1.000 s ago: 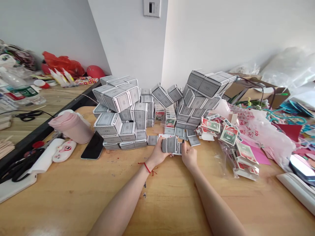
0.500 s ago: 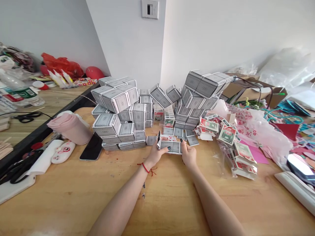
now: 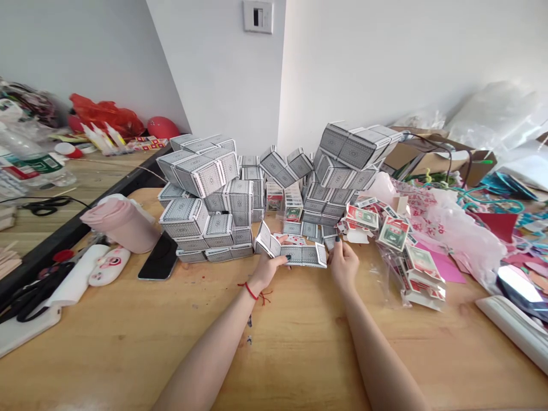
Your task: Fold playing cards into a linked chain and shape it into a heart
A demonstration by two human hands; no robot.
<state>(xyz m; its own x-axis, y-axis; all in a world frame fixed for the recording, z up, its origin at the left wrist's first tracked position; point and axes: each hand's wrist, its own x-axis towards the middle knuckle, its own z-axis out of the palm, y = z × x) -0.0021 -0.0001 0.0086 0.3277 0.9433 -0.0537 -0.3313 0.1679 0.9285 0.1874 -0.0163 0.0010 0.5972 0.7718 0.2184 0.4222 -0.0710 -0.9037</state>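
My left hand [image 3: 269, 269] pinches a folded strip of grey-backed playing cards [image 3: 291, 251] near its middle, low over the wooden table [image 3: 128, 337]. The strip is spread out sideways, its left end tilted up. My right hand [image 3: 343, 264] is at the strip's right end, fingers curled, touching or just off it. Just behind stand stacks of grey card cubes [image 3: 205, 200], with a second stack of grey cubes [image 3: 351, 160] to the right.
A pink cup [image 3: 122, 222] lies on its side by a black phone [image 3: 159, 258] at the left. Red and green card boxes in plastic [image 3: 398, 240] spill at the right. Scissors [image 3: 29, 294] lie far left. Pink bags and craft clutter [image 3: 462, 228] fill the right side.
The compact bundle of cards held between both hands has been unfolded into a long strip. My right hand has moved to the right, towards the strip's end.
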